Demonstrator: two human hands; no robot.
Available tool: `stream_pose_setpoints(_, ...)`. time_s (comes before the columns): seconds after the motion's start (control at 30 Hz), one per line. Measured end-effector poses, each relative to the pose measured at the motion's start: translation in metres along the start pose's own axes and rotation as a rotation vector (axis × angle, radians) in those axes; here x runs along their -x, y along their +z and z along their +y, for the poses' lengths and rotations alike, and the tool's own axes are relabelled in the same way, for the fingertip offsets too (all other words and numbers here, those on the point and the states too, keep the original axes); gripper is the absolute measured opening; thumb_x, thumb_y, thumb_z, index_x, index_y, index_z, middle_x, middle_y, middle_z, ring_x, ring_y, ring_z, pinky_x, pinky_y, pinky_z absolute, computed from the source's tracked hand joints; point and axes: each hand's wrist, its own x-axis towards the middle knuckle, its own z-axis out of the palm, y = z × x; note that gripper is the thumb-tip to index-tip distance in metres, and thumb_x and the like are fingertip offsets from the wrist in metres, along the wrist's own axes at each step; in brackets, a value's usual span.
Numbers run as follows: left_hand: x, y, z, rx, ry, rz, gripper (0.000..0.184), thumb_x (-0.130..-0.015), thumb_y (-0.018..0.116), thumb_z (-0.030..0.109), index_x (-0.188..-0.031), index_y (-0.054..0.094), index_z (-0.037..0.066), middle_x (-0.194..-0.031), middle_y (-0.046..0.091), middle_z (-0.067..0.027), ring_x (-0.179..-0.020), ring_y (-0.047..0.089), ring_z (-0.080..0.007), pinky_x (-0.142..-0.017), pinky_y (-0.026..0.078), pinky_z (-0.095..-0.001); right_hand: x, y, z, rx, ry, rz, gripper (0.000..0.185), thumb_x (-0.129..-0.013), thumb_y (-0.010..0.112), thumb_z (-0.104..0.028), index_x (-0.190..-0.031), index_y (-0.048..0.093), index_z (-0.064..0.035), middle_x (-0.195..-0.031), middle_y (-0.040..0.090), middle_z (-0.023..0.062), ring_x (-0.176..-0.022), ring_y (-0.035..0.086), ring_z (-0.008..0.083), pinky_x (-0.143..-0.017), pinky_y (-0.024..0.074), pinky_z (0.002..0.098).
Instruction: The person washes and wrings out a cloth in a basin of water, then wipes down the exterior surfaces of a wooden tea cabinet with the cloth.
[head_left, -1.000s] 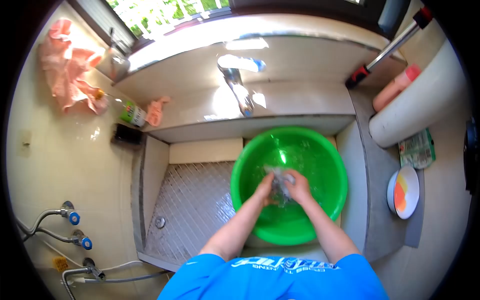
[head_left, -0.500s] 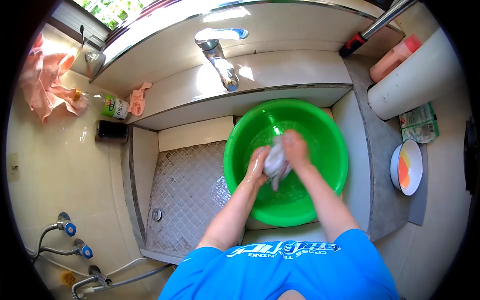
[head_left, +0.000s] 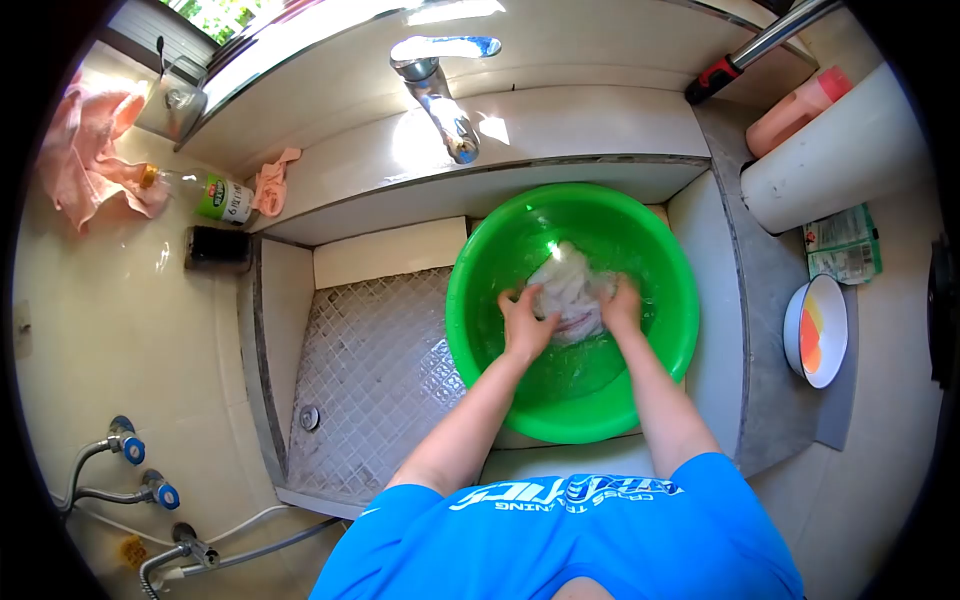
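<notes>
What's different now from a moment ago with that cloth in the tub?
The whitish soft cloth, bunched between both hands half a second ago, now lies more spread out in the round green plastic basin. The bare left hand and bare right hand have moved apart to its sides; whether either let go is unclear. The shiny metal tap stayed put.

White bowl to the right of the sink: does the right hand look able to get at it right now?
Probably yes: nothing appears to cover the white bowl, and the way over looks free once the right hand leaves the pale cloth and clears the rim of the green basin.
</notes>
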Motion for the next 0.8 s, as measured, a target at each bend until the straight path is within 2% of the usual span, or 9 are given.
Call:
stream_pose_setpoints(0.07,0.011,-0.004,0.022,-0.091,0.208,-0.063,0.060,-0.061,0.077,0.022,-0.114,0.052,0.014,-0.129,0.023,-0.0261,-0.118,0.034,-0.0403,-0.098,0.034,-0.0407,-0.008,-0.021,-0.002,-0.314,0.500,-0.102,0.042,-0.072,0.064,-0.021,-0.105,0.053,0.0003,-0.101,0.057,0.0243,-0.095,0.056,0.0352,-0.081,0.0443,0.0383)
stream_pose_setpoints(0.23,0.020,0.003,0.018,-0.381,0.391,-0.295,0.061,-0.057,0.077,0.020,-0.113,0.053,0.012,-0.137,0.018,-0.0203,-0.120,0.030,-0.0387,-0.096,0.036,-0.0453,0.025,-0.029,-0.019,-0.515,0.402,-0.251,0.042,-0.073,0.067,-0.024,-0.102,0.051,0.0015,-0.096,0.059,0.0196,-0.086,0.060,0.0290,-0.069,0.0494,0.0362)
stream_pose_setpoints(0.33,0.016,0.001,0.009,-0.386,0.503,-0.308,0.043,-0.056,0.074,0.013,-0.096,0.060,0.009,-0.132,0.030,-0.0171,-0.118,0.032,-0.0403,-0.093,0.037,-0.0461,0.040,-0.068,-0.056,-0.979,0.432,-0.323,0.032,-0.074,0.066,-0.015,-0.098,0.049,-0.0016,-0.092,0.055,0.0073,-0.073,0.057,0.0161,-0.049,0.0496,0.0262)
stream_pose_setpoints(0.43,0.030,-0.016,0.023,-0.351,0.532,-0.247,0.023,-0.057,0.067,0.004,-0.078,0.058,0.004,-0.115,0.048,-0.0152,-0.109,0.042,-0.0363,-0.088,0.039,-0.0408,0.041,-0.114,-0.061,-0.857,0.386,-0.473,0.029,-0.075,0.066,-0.014,-0.096,0.049,-0.0022,-0.090,0.056,0.0059,-0.068,0.055,0.0132,-0.046,0.0477,0.0250)
stream_pose_setpoints(0.5,0.045,-0.039,0.042,-0.228,0.460,-0.489,0.018,-0.056,0.063,0.000,-0.072,0.055,0.003,-0.093,0.057,-0.0118,-0.089,0.052,-0.0291,-0.075,0.043,-0.0358,0.047,-0.134,-0.060,-0.754,0.364,-0.494,0.025,-0.074,0.067,-0.012,-0.092,0.052,-0.0023,-0.086,0.056,0.0037,-0.070,0.054,0.0106,-0.054,0.0488,0.0242)
stream_pose_setpoints(0.53,0.050,-0.051,0.052,-0.160,0.516,-0.525,0.017,-0.058,0.062,-0.001,-0.073,0.054,0.002,-0.080,0.058,-0.0080,-0.074,0.055,-0.0196,-0.065,0.044,-0.0297,0.051,-0.138,-0.057,-0.728,0.131,-0.435,0.024,-0.074,0.066,-0.010,-0.093,0.054,-0.0025,-0.086,0.057,0.0031,-0.073,0.054,0.0100,-0.060,0.0482,0.0243)
stream_pose_setpoints(0.57,0.054,-0.061,0.060,-0.161,0.512,-0.529,0.017,-0.058,0.062,-0.001,-0.073,0.054,0.002,-0.080,0.058,-0.0080,-0.074,0.055,-0.0196,-0.065,0.044,-0.0297,0.054,-0.142,-0.056,-0.695,-0.102,-0.374,0.022,-0.074,0.065,-0.008,-0.094,0.057,-0.0027,-0.086,0.058,0.0026,-0.075,0.054,0.0095,-0.065,0.0475,0.0244)
stream_pose_setpoints(0.7,0.045,-0.090,0.080,0.352,0.148,-0.700,0.011,-0.068,0.060,0.002,-0.079,0.058,0.001,-0.072,0.057,0.0007,-0.068,0.052,-0.0055,-0.060,0.042,-0.0209,0.044,-0.169,-0.078,-0.931,-0.107,-0.605,0.027,-0.075,0.062,-0.005,-0.102,0.059,-0.0036,-0.090,0.060,0.0034,-0.079,0.054,0.0101,-0.074,0.0455,0.0257)
stream_pose_setpoints(0.8,0.010,-0.075,0.064,0.170,0.255,-0.361,0.016,-0.070,0.064,0.008,-0.083,0.059,0.000,-0.070,0.058,-0.0015,-0.067,0.053,-0.0090,-0.060,0.044,-0.0235,0.015,-0.141,-0.052,-0.744,-0.021,-0.359,0.037,-0.075,0.061,-0.006,-0.112,0.054,-0.0031,-0.097,0.061,0.0102,-0.086,0.058,0.0171,-0.075,0.0470,0.0304)
